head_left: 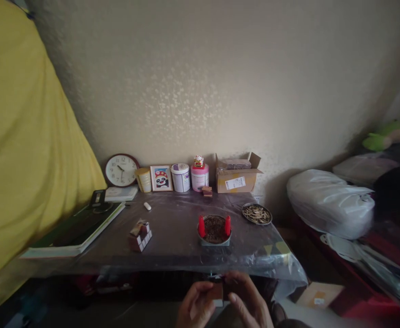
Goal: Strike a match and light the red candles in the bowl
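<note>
My left hand [196, 304] is closed around a small matchbox [216, 294] with brown and pale sides, just in front of the table edge. Close to its right side, my right hand [249, 300] has its fingers curled in, and whatever they pinch is too small and dark to name. Beyond both hands, a round pot [215, 228] of dark, grainy filling stands on the table, with a red candle [201, 226] at its left side and another red candle [227, 226] at its right. A round dish of matchsticks [257, 214] lies farther right.
The table [175, 228] has a plastic cover. On its left are a small box of matchboxes [140, 237], a white stick-like item [147, 206] and a large green book [77, 228]. Along the wall stand a clock [122, 170], a panda picture [161, 178], tins and a carton [237, 181].
</note>
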{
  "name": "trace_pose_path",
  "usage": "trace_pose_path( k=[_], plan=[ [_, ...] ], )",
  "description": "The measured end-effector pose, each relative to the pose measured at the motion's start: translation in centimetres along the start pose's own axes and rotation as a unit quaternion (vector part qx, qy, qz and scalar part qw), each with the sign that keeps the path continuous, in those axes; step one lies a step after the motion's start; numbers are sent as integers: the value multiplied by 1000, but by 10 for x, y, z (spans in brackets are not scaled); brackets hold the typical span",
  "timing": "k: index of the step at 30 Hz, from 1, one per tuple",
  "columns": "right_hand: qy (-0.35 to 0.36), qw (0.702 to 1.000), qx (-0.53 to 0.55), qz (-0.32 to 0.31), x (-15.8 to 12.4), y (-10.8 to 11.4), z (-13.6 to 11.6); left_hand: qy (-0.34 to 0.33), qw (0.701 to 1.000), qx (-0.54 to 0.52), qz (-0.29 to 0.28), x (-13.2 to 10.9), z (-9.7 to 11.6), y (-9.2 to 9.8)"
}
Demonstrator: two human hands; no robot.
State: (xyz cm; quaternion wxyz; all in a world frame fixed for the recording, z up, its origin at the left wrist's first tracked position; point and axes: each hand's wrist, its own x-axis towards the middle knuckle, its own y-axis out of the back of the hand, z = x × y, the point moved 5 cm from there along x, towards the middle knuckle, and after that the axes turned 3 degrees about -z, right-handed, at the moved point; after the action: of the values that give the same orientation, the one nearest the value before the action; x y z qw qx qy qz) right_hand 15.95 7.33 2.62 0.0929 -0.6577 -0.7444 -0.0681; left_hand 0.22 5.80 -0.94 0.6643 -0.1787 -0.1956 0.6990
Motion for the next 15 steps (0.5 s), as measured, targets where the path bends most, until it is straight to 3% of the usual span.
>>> trace_pose_path(
  k=[4,9,15],
  plan=[
    [-78,992,90,45,7,17,12,51,998,-37,23,6,-4,6],
    [-109,981,147,70,11,23,19,90,991,-96,12,11,-4,-1],
    [30,998,10,59,15,16,-1,85,991,-105,-21,14,5,-10]
  ],
)
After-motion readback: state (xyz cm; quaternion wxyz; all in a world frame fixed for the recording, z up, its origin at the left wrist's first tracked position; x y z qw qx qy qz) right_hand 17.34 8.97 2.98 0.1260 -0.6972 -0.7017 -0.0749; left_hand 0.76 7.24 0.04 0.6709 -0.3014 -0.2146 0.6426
